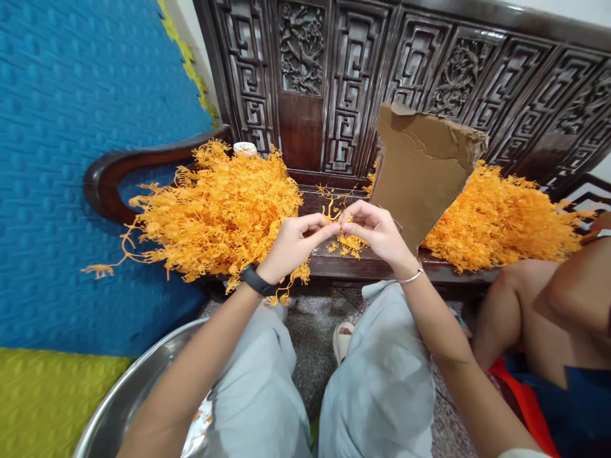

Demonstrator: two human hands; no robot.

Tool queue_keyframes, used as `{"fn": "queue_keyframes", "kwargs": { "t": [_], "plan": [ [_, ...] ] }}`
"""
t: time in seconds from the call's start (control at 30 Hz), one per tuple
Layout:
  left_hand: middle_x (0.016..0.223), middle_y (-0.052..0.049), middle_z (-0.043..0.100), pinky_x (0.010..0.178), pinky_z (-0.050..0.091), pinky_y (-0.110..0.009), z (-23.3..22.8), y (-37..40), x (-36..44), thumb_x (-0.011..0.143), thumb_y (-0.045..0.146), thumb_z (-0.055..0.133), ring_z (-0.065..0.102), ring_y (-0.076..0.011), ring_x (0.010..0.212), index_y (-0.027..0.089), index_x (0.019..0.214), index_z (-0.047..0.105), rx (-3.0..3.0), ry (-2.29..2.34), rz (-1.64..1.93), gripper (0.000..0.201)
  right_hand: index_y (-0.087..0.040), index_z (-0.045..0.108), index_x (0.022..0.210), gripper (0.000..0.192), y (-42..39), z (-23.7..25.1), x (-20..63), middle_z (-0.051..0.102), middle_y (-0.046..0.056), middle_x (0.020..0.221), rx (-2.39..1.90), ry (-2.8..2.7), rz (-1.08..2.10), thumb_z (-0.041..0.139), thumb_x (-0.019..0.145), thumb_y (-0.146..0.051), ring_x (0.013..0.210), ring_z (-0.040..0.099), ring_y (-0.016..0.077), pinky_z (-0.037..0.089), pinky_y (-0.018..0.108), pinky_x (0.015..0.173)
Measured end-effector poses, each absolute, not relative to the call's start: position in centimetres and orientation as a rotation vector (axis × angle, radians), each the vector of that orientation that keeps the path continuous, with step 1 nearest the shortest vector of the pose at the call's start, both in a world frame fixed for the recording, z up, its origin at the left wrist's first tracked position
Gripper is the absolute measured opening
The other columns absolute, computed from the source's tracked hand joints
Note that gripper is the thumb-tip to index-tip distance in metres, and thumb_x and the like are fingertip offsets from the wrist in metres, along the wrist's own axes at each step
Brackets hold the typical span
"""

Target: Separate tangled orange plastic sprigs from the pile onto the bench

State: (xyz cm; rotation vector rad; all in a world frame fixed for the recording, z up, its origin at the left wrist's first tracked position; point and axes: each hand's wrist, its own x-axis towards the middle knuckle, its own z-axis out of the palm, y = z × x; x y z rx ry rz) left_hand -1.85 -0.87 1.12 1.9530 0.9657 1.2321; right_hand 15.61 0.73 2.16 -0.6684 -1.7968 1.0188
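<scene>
Home: carved wooden bench, terrazzo floor, foam mat.

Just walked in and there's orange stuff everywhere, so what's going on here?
A seated person pinches a small orange sprig between the left hand and the right hand, over a carved wooden bench. Big heaps of the same orange strands lie on the bench, the left pile and the right pile, with torn cardboard standing between. A metal basin sits by the knees. Another person's leg shows at right.

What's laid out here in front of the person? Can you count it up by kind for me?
Heaps of orange branching plastic sprigs: 2
Torn brown cardboard sheet: 1
Shiny round metal basin: 1
Small orange sprig piece pinched by both hands: 1
Total: 5
</scene>
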Motion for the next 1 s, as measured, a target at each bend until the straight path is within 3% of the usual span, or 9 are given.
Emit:
{"fn": "queue_keyframes", "kwargs": {
  "t": [0.27, 0.43, 0.6, 0.8, 1.0],
  "plan": [
    [0.067, -0.002, 0.062, 0.053, 0.037, -0.021, 1.3, -0.7, -2.2, 0.075, 0.035, 0.061, 0.049, -0.0078, 0.056, 0.013, 0.073, 0.063, 1.884, 0.955, 1.217, 0.022, -0.015, 0.055, 0.073, 0.02, 0.9, 2.2, 15.5, 0.054, -0.002, 0.068, -0.663, -1.743, 1.179, 0.065, 0.076, -0.032, 0.058, 0.052, 0.0068, 0.046, 0.021, 0.058],
    [0.057, 0.002, 0.055, 0.045, 0.027, -0.02, 1.2, -0.9, -2.1, 0.073, 0.028, 0.062, 0.037, -0.0046, 0.047, 0.012, 0.074, 0.063, 1.893, 1.003, 1.259, 0.016, -0.015, 0.06, 0.087, 0.017, 1.0, 2.1, 15.6, 0.062, 0.001, 0.083, -0.687, -1.842, 1.151, 0.065, 0.076, -0.028, 0.063, 0.055, 0.0068, 0.048, 0.02, 0.06],
    [0.058, 0.002, 0.056, 0.048, 0.03, -0.02, 1.3, -1.0, -2.3, 0.074, 0.026, 0.062, 0.039, -0.0055, 0.049, 0.011, 0.077, 0.065, 1.945, 0.976, 1.212, 0.015, -0.016, 0.062, 0.093, 0.022, 0.9, 1.9, 16.3, 0.064, 0.003, 0.091, -0.705, -1.912, 1.126, 0.065, 0.075, -0.029, 0.074, 0.058, 0.01, 0.049, 0.023, 0.067],
    [0.061, 0.002, 0.058, 0.049, 0.033, -0.02, 1.6, -1.2, -2.6, 0.074, 0.024, 0.061, 0.042, -0.006, 0.05, 0.012, 0.078, 0.065, 2.019, 0.955, 1.175, 0.014, -0.015, 0.06, 0.096, 0.022, 0.6, 2.1, 16.8, 0.062, 0.004, 0.089, -0.718, -2.095, 0.92, 0.063, 0.077, -0.027, 0.073, 0.056, 0.0104, 0.047, 0.023, 0.066],
    [0.07, -0.001, 0.061, 0.055, 0.037, -0.022, 0.5, -0.7, -2.3, 0.079, 0.031, 0.056, 0.048, -0.0085, 0.057, 0.014, 0.087, 0.064, 2.112, 1.054, 1.236, 0.021, -0.014, 0.058, 0.092, 0.015, 0.4, 2.0, 16.5, 0.059, 0.001, 0.075, -0.86, -2.21, 0.474, 0.058, 0.079, -0.022, 0.063, 0.052, 0.0097, 0.043, 0.023, 0.061]
  ]
}}
